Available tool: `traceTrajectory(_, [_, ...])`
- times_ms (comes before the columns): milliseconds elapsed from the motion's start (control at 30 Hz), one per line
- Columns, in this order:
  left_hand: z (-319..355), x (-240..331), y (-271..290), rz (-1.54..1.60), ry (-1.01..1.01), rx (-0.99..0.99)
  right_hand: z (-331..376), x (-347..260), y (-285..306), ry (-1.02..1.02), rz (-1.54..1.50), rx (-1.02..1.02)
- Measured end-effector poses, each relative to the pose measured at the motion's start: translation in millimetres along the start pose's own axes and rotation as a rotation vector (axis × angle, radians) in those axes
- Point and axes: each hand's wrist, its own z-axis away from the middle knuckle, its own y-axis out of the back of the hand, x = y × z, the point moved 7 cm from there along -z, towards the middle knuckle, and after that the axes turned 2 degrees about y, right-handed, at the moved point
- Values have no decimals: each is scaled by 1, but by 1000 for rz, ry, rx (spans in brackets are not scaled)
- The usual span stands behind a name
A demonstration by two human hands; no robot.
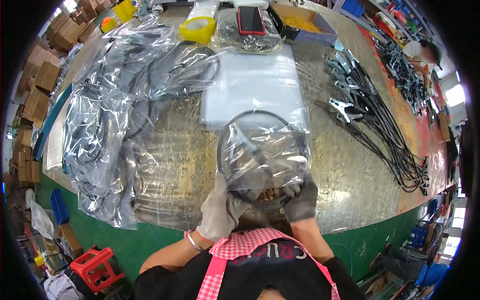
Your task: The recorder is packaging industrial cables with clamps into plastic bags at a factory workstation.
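Observation:
A coiled black cable [218, 152] is at the near middle of the table, partly inside a clear plastic bag [285, 152]. Something like a metal clamp shows blurrily through the film. My left hand [220, 209], in a light grey glove, closes on the coil's near left side. On the near right side, my right hand [303, 200], in a dark grey glove, grips coil and bag, with some fingers hidden by the film. Just beyond lies a stack of flat clear bags [255, 75]. Bagged cable coils [102, 125] are heaped to the left.
Loose black cables [387, 142] with metal clamps [341, 107] lie on the right. Along the back are a yellow tape roll [198, 30], a red-cased phone [251, 21] and a box of small yellow pieces [305, 31]. Another person [424, 54] is at far right; a red stool [97, 269] stands lower left.

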Motion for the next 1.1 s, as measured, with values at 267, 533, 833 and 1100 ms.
traceTrajectory(267, [38,110,23,-430,-459,-27,37,-138,-30,934,757,-115])
traceTrajectory(533, [54,211,29,-1049,-1345,513,93,-137,-201,1124,998,-445])
traceTrajectory(833, [117,329,163,-207,-1394,410,54,-90,-225,1067,1164,-531])
traceTrajectory(1100, [55,244,324,-567,-461,734,-12,-113,-120,767,1449,-259])
